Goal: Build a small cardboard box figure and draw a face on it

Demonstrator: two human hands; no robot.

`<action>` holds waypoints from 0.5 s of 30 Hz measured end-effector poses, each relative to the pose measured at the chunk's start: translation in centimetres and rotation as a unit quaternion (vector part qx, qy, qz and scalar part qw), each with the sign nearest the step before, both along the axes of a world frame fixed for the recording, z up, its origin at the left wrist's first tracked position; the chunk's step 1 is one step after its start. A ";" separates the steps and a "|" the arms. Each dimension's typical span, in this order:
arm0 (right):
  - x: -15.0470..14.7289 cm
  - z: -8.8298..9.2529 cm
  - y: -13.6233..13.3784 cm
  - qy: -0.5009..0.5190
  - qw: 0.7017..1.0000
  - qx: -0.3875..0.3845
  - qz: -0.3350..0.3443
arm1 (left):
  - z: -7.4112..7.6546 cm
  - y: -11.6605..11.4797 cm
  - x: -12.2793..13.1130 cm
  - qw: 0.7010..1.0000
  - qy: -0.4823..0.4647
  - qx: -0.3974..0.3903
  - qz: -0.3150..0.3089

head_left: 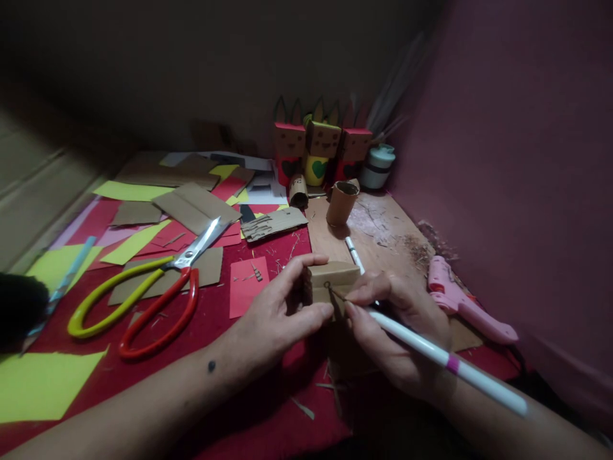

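Observation:
My left hand [282,313] pinches a small brown cardboard piece [332,278] between thumb and fingers, holding it upright above the red paper. My right hand [400,332] grips a white marker pen with a pink band [450,363], its tip touching the face of the cardboard piece where a small dark mark shows. Both hands sit at the front centre of the table.
Large scissors with yellow and red handles [143,294] lie to the left. A pink glue gun [462,300] lies at right by the wall. A cardboard tube [341,202], a pen cap [354,252], three paper figures [322,147] and a small jar [378,166] stand behind. Paper scraps [191,207] cover the left.

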State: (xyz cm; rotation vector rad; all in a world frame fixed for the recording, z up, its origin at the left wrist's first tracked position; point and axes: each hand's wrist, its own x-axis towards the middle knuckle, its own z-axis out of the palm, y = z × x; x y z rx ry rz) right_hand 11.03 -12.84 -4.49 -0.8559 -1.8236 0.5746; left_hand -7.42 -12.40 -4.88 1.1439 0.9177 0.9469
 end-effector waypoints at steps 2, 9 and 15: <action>-0.1 0.0 0.0 0.000 1.000 0.008 0.002 | 0.1 0.0 0.0 1.000 0.001 0.002 -0.003; -0.2 0.2 0.0 -0.010 1.000 0.021 0.003 | 0.5 0.0 -0.1 1.000 0.025 0.012 -0.009; -0.2 0.3 -0.2 -0.008 1.000 -0.002 0.010 | 0.3 0.0 0.0 0.999 0.039 0.019 0.000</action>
